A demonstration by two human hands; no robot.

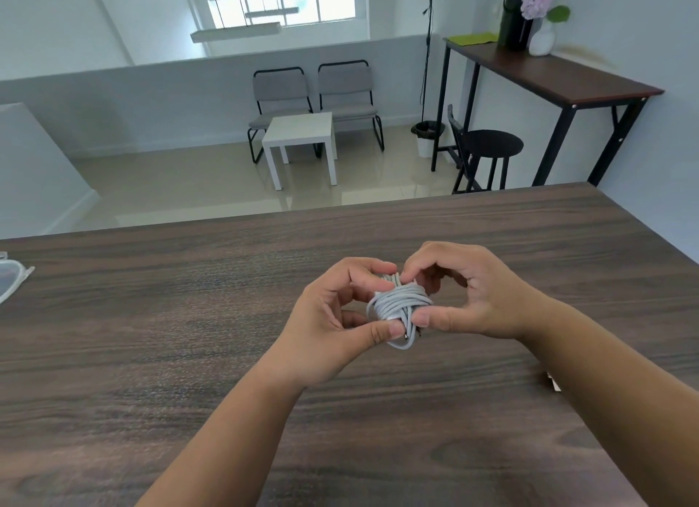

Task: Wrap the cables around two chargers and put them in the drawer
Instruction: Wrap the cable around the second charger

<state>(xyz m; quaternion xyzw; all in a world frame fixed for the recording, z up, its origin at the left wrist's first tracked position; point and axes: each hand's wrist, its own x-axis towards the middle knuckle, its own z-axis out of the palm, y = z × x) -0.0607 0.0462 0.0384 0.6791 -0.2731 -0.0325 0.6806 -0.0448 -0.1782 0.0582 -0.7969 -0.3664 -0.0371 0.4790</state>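
Note:
A white charger (398, 306) with its white cable wound around it in crossing loops is held above the dark wooden table (189, 336). My left hand (333, 317) grips it from the left, thumb on the lower front. My right hand (465, 291) pinches it from the right, thumb low and fingertips on the top. A short loop and the metal plug end hang below the bundle. The charger body is almost fully hidden by cable. No drawer is in view.
A clear plastic lid or container (11, 279) sits at the table's left edge. A small white object (553, 383) peeks out behind my right forearm. Beyond the table stand two grey chairs (314, 101), a white side table (300, 139), and a black stool (491, 147).

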